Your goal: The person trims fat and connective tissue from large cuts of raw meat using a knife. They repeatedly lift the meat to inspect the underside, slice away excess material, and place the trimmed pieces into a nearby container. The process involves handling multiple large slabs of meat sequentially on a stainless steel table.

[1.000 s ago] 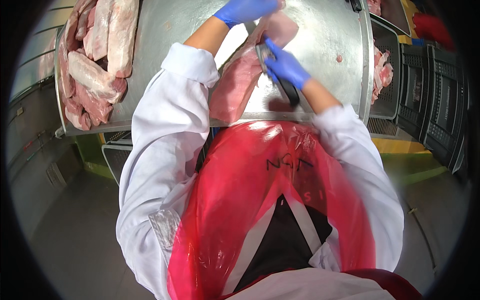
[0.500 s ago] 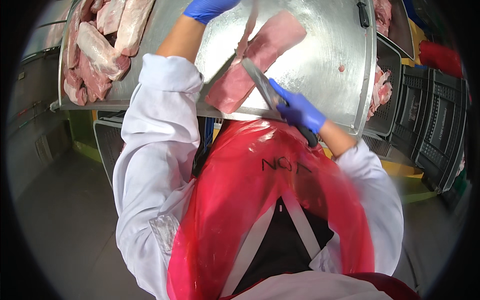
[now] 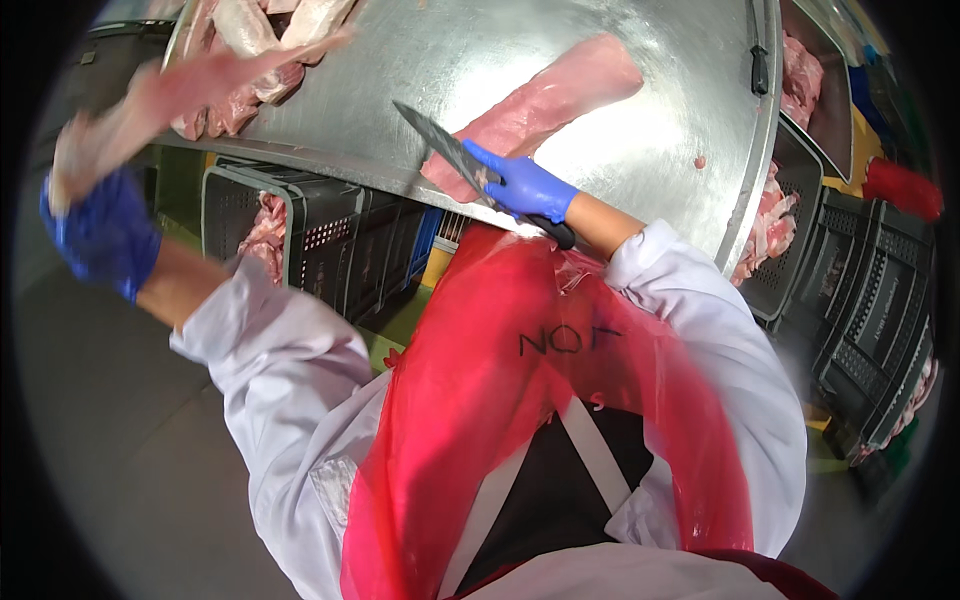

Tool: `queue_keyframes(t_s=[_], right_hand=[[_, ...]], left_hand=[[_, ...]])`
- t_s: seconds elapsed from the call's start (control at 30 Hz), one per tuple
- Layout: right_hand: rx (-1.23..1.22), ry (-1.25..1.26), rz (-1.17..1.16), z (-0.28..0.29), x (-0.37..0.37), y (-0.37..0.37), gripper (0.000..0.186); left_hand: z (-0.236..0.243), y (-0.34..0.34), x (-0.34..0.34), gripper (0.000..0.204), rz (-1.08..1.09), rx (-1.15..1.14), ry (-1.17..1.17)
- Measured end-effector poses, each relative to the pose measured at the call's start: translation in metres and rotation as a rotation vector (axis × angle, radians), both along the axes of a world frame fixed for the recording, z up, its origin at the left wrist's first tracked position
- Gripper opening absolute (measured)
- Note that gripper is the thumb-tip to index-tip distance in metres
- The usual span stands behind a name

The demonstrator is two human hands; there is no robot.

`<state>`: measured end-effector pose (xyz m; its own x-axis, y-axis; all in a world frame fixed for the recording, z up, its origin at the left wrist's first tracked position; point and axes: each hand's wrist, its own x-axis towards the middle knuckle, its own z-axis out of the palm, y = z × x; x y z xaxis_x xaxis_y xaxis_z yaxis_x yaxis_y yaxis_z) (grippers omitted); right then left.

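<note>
My left hand (image 3: 105,235), in a blue glove, is closed on one end of a long strip of meat (image 3: 165,105), out past the table's left end. The strip is smeared by motion and its other end reaches over the pile of meat. In my blue-gloved right hand (image 3: 530,188) is a knife (image 3: 436,137) with a dark handle, its blade pointing up and to the left. The blade passes over the lower end of a trimmed slab of pink meat (image 3: 560,95), which lies slantwise on the steel table (image 3: 660,190).
Large pale cuts of meat (image 3: 245,30) lie at the table's far left. Below the front edge stands a grey crate (image 3: 325,235) with meat scraps. More crates (image 3: 795,260) with meat are at the right. Another dark-handled tool (image 3: 759,70) lies by the right edge.
My left hand has swung from above the table out to the left with the strip of meat, away from the slab. My right hand with the knife has shifted left and slightly up.
</note>
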<state>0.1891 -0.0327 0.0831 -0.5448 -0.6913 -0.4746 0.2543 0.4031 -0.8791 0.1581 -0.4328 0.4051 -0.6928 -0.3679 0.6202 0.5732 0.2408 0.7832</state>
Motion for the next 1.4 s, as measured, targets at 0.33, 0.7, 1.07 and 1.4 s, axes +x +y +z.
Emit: queue_keyframes(t_s=[0.33, 0.7, 1.07, 1.4], right_hand=[[0.205, 0.278, -0.304, -0.008, -0.041, 0.107, 0.073], [0.515, 0.731, -0.08, -0.062, -0.019, 0.062, 0.082], [0.398, 0.367, -0.21, -0.026, 0.114, 0.201, 0.066], [0.305, 0.316, -0.87, -0.032, 0.185, 0.262, 0.078]], left_hand=[[-0.11, -0.151, 0.303, 0.04, 0.907, -0.915, -0.935], [-0.376, 0.244, 0.034, 0.084, 0.001, -1.271, -0.727], [-0.406, 0.111, -0.079, 0.066, -0.559, 0.089, -1.313], [-0.201, 0.427, -0.216, 0.063, -1.101, 0.378, -0.627]])
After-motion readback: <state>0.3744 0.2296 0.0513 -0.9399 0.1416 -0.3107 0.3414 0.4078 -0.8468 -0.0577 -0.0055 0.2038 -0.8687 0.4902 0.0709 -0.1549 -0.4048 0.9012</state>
